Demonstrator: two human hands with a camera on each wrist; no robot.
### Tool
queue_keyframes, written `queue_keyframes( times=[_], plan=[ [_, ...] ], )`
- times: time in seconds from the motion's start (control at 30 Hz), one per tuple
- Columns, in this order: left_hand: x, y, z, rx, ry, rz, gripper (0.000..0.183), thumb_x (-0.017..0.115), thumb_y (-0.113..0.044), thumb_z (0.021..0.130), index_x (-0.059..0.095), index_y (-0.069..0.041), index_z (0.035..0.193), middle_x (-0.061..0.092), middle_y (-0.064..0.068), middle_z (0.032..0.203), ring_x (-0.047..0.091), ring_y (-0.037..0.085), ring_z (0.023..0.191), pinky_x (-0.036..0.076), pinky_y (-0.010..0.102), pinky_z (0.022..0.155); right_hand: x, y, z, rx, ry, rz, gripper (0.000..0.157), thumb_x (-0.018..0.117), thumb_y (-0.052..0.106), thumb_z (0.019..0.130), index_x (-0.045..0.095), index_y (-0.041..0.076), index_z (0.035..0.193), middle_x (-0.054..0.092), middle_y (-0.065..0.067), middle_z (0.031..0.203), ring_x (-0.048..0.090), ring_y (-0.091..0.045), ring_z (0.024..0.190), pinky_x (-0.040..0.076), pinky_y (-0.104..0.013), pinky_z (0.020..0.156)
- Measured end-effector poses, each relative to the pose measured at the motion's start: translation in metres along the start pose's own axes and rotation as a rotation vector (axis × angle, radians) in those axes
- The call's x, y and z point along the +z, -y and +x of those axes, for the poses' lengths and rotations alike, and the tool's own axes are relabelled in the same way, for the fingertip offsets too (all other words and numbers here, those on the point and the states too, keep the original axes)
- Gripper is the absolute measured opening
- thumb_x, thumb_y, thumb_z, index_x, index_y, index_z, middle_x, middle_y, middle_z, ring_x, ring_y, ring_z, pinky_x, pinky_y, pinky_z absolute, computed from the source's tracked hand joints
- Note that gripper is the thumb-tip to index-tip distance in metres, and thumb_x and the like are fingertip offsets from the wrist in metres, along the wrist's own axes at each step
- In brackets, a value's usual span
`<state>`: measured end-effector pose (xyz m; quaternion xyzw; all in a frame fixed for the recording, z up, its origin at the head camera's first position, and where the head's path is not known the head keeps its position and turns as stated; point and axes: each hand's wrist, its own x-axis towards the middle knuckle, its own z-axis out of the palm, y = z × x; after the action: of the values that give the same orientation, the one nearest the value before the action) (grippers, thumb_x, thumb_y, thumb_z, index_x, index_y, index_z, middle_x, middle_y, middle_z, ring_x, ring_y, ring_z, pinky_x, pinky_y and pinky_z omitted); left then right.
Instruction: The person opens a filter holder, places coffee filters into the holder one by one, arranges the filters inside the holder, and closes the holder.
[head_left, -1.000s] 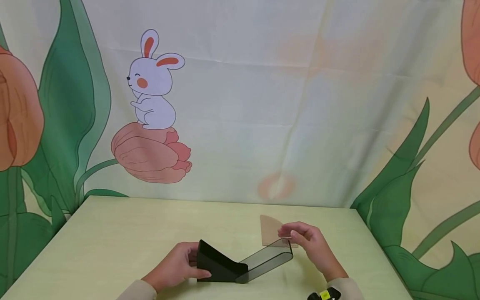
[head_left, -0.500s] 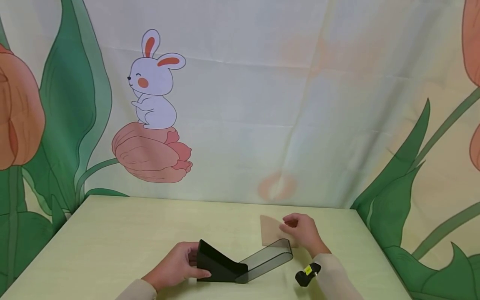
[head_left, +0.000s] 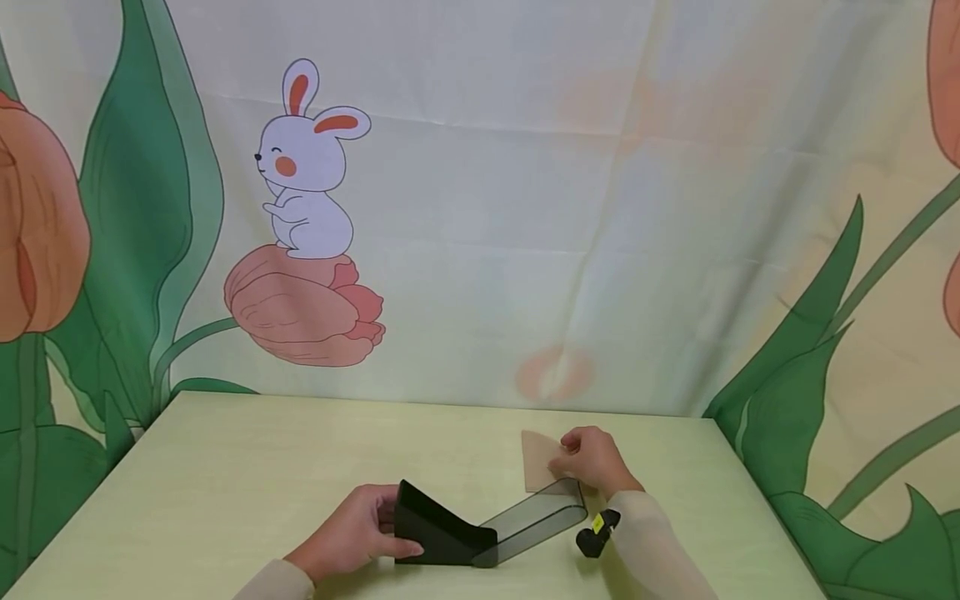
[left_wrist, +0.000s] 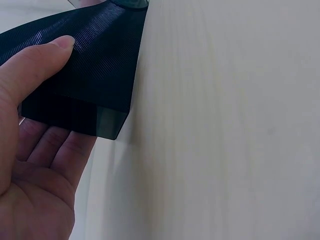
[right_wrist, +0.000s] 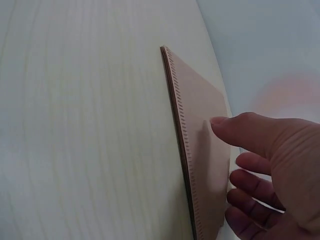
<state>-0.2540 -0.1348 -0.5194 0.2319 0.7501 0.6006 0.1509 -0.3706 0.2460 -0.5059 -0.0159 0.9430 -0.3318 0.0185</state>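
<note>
At my table, left hand gripping the black holder, my relaxed right hand could snag extra papers from one sloppy pinch.

black box open, tan papers flat

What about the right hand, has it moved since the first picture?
Yes, the right hand has moved forward, closer to the table's back edge than before.

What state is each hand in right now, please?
Left hand: closed, holding the black holder.
Right hand: open, at the brown stack; whether it touches cannot be told.
</note>
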Motion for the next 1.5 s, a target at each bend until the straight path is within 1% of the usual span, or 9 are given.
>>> queue_keyframes(
  times=[0.13, 0.23, 0.47, 0.6, 0.77, 1.0, 1.23, 1.37, 1.5],
  plan=[
    [0.0, 0.0, -0.001, 0.004, 0.001, -0.013, 0.041, 0.089, -0.015, 0.08, 0.072, -0.01, 0.117, 0.078, 0.008, 0.112, 0.076, 0.021, 0.097, 0.059, 0.025, 0.082, 0.001, 0.001, 0.004, 0.028, 0.006, -0.046, 0.046, 0.09, 0.026, 0.077, 0.07, 0.003, 0.111, 0.069, -0.009, 0.104, 0.061, -0.024, 0.093, 0.056, -0.042, 0.084],
    [-0.001, -0.001, -0.002, 0.005, -0.003, -0.019, 0.041, 0.089, -0.014, 0.08, 0.072, -0.009, 0.117, 0.078, 0.009, 0.112, 0.076, 0.02, 0.097, 0.059, 0.024, 0.082, 0.001, 0.003, 0.003, 0.047, 0.009, -0.057, 0.046, 0.089, 0.026, 0.076, 0.07, 0.002, 0.111, 0.069, -0.009, 0.105, 0.062, -0.025, 0.093, 0.056, -0.043, 0.085],
    [-0.001, 0.0, -0.001, -0.002, -0.008, -0.017, 0.042, 0.089, -0.015, 0.079, 0.072, -0.009, 0.117, 0.078, 0.008, 0.113, 0.075, 0.02, 0.098, 0.059, 0.023, 0.083, -0.002, 0.012, -0.001, 0.052, 0.014, -0.078, 0.045, 0.089, 0.024, 0.076, 0.07, -0.001, 0.109, 0.07, -0.011, 0.105, 0.062, -0.026, 0.093, 0.056, -0.044, 0.086],
    [-0.001, 0.0, -0.001, -0.007, -0.008, -0.016, 0.042, 0.089, -0.015, 0.079, 0.072, -0.009, 0.117, 0.078, 0.007, 0.112, 0.075, 0.02, 0.098, 0.058, 0.024, 0.083, -0.001, 0.013, 0.0, 0.056, 0.012, -0.074, 0.045, 0.089, 0.022, 0.077, 0.07, -0.002, 0.11, 0.07, -0.013, 0.106, 0.064, -0.027, 0.095, 0.057, -0.046, 0.088],
    [-0.002, -0.002, -0.001, -0.014, 0.003, -0.043, 0.042, 0.089, -0.013, 0.08, 0.072, -0.008, 0.118, 0.077, 0.01, 0.113, 0.075, 0.022, 0.098, 0.059, 0.024, 0.082, 0.002, 0.009, 0.003, 0.068, 0.007, -0.074, 0.043, 0.089, 0.022, 0.078, 0.07, -0.001, 0.11, 0.071, -0.013, 0.108, 0.065, -0.027, 0.097, 0.057, -0.046, 0.089],
    [-0.002, -0.001, -0.001, -0.019, 0.007, -0.053, 0.042, 0.088, -0.012, 0.08, 0.072, -0.008, 0.118, 0.077, 0.01, 0.114, 0.075, 0.022, 0.098, 0.06, 0.025, 0.082, 0.002, 0.007, 0.005, 0.079, 0.009, -0.07, 0.043, 0.089, 0.021, 0.078, 0.069, -0.002, 0.11, 0.07, -0.014, 0.106, 0.064, -0.027, 0.096, 0.056, -0.046, 0.088],
    [-0.001, 0.0, -0.001, -0.019, 0.01, -0.041, 0.042, 0.089, -0.014, 0.08, 0.072, -0.01, 0.118, 0.077, 0.009, 0.115, 0.075, 0.023, 0.101, 0.06, 0.025, 0.084, 0.0, 0.012, 0.001, 0.062, 0.01, -0.078, 0.047, 0.089, 0.02, 0.078, 0.068, -0.002, 0.114, 0.069, -0.012, 0.103, 0.062, -0.026, 0.091, 0.056, -0.045, 0.087],
    [-0.002, 0.001, 0.0, -0.021, 0.009, -0.034, 0.042, 0.089, -0.016, 0.08, 0.072, -0.011, 0.118, 0.077, 0.008, 0.116, 0.075, 0.023, 0.102, 0.059, 0.024, 0.085, 0.0, 0.014, -0.001, 0.07, 0.006, -0.067, 0.046, 0.088, 0.019, 0.079, 0.069, -0.002, 0.115, 0.069, -0.012, 0.106, 0.062, -0.026, 0.093, 0.056, -0.046, 0.088],
    [-0.002, 0.002, 0.0, -0.015, 0.007, -0.02, 0.041, 0.089, -0.017, 0.08, 0.072, -0.012, 0.118, 0.077, 0.007, 0.115, 0.075, 0.022, 0.101, 0.059, 0.024, 0.084, 0.0, 0.014, -0.001, 0.059, -0.003, -0.074, 0.046, 0.088, 0.018, 0.079, 0.069, -0.002, 0.115, 0.07, -0.013, 0.108, 0.063, -0.026, 0.094, 0.056, -0.046, 0.089]
  ],
)
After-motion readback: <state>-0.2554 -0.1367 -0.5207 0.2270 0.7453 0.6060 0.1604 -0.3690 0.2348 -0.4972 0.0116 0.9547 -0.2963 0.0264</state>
